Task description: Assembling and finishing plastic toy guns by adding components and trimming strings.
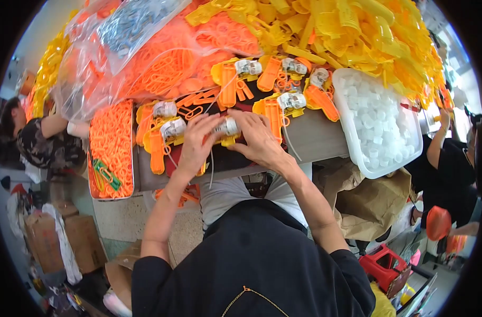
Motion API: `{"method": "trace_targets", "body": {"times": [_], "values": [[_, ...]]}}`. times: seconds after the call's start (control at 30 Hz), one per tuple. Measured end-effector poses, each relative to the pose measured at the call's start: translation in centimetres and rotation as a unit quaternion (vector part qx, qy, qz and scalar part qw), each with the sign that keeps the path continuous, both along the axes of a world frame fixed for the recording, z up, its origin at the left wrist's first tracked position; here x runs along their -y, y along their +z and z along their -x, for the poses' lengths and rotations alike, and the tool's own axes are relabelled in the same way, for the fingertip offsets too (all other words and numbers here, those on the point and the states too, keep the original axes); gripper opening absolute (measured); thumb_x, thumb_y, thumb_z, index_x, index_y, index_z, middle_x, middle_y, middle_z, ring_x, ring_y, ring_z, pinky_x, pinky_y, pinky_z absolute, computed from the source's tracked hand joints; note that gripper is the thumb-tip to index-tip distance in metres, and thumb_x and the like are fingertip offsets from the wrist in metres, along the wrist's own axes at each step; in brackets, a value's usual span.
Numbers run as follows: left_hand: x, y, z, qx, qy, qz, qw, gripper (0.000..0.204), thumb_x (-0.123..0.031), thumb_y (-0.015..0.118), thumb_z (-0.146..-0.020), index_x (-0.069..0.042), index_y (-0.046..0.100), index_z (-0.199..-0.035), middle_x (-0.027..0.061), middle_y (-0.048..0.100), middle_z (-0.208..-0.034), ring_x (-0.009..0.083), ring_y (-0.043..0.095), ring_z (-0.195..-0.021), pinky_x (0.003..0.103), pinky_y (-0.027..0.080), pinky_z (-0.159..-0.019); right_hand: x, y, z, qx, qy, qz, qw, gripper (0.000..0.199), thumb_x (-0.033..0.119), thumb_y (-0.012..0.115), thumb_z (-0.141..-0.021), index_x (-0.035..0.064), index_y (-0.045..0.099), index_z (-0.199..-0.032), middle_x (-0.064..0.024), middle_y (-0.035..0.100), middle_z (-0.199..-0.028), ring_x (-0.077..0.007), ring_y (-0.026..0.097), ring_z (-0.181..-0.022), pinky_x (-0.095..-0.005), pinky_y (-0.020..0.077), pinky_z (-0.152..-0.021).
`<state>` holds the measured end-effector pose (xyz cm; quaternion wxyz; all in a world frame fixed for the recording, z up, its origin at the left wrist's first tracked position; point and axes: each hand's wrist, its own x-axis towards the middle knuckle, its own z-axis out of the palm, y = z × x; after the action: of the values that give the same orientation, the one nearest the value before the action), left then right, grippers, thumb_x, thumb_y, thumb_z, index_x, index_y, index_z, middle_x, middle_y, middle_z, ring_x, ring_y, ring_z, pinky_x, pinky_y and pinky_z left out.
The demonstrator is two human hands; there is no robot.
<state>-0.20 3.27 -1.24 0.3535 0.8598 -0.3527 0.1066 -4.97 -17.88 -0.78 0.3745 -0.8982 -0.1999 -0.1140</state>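
Both hands pinch one small white-and-yellow part (pixel 227 128) at table edge; left hand (pixel 196 145) fingers curled on its left side, right hand (pixel 258 138) closed over its right; similar assembled pieces (pixel 172 128) just left; orange-ring tray (pixel 111 148) farther left; white-cap bin (pixel 378 121) well right.

We see a small yellow toy piece with a whitish round part (pixel 227 128) lying flat at the table's near edge, pinched between both hands, with a thin white string (pixel 212 168) dangling toward six o'clock.
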Motion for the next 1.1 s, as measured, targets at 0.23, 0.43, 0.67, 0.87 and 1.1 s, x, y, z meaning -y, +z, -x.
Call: {"method": "trace_targets", "body": {"times": [0.23,0.43,0.67,0.87,1.1], "values": [[1.9,-1.3,1.4,0.046,0.071,-0.045,0.995,0.036,-0.015,0.071,-0.087,-0.010,0.068,-0.123,0.0050,0.064,-0.130,0.0259,0.053,-0.123,0.040,0.034,-0.106,10.4,2.1,-4.9,0.043,-0.218,0.006,0.975,0.015,0.012,0.071,-0.084,0.0010,0.072,-0.093,-0.0146,0.071,-0.093,-0.0298,0.067,-0.089,-0.0412,0.0534,-0.077],[1.8,-1.6,1.3,0.057,0.077,-0.031,0.995,0.037,-0.016,0.073,-0.085,-0.013,0.068,-0.122,0.0020,0.064,-0.128,0.0245,0.053,-0.119,0.041,0.034,-0.106,13.9,1.1,-9.3,-0.018,-0.188,0.145,0.971,0.011,0.012,0.069,-0.081,0.0040,0.074,-0.086,-0.0170,0.070,-0.088,-0.0332,0.069,-0.087,-0.0438,0.0534,-0.075],[1.6,-1.9,1.3,0.066,0.081,-0.033,0.994,0.035,-0.018,0.072,-0.087,-0.013,0.068,-0.121,0.0022,0.064,-0.126,0.0248,0.053,-0.119,0.042,0.034,-0.106,11.6,-1.7,-11.8,-0.019,-0.189,0.283,0.940,0.013,0.016,0.069,-0.078,0.0111,0.077,-0.087,-0.0160,0.069,-0.074,-0.0341,0.069,-0.076,-0.0457,0.0527,-0.067],[3.3,-2.3,-0.2,0.080,0.106,-0.023,0.991,0.033,-0.019,0.070,-0.088,-0.014,0.068,-0.121,0.0026,0.063,-0.127,0.0254,0.053,-0.120,0.042,0.034,-0.107,13.9,1.8,-11.0,-0.259,-0.135,-0.009,0.956,0.016,0.019,0.072,-0.082,0.0028,0.071,-0.086,-0.0067,0.065,-0.068,-0.0146,0.065,-0.067,-0.0332,0.0486,-0.058],[1.1,-1.8,2.6,0.113,0.204,0.064,0.970,0.031,-0.021,0.075,-0.087,-0.009,0.066,-0.115,0.0093,0.059,-0.121,0.0304,0.052,-0.116,0.044,0.037,-0.102,3.4,2.6,-1.0,-0.158,-0.041,-0.187,0.969,0.015,0.012,0.070,-0.088,0.0016,0.064,-0.098,-0.0014,0.063,-0.072,-0.0052,0.057,-0.067,-0.0242,0.0452,-0.061]]}}
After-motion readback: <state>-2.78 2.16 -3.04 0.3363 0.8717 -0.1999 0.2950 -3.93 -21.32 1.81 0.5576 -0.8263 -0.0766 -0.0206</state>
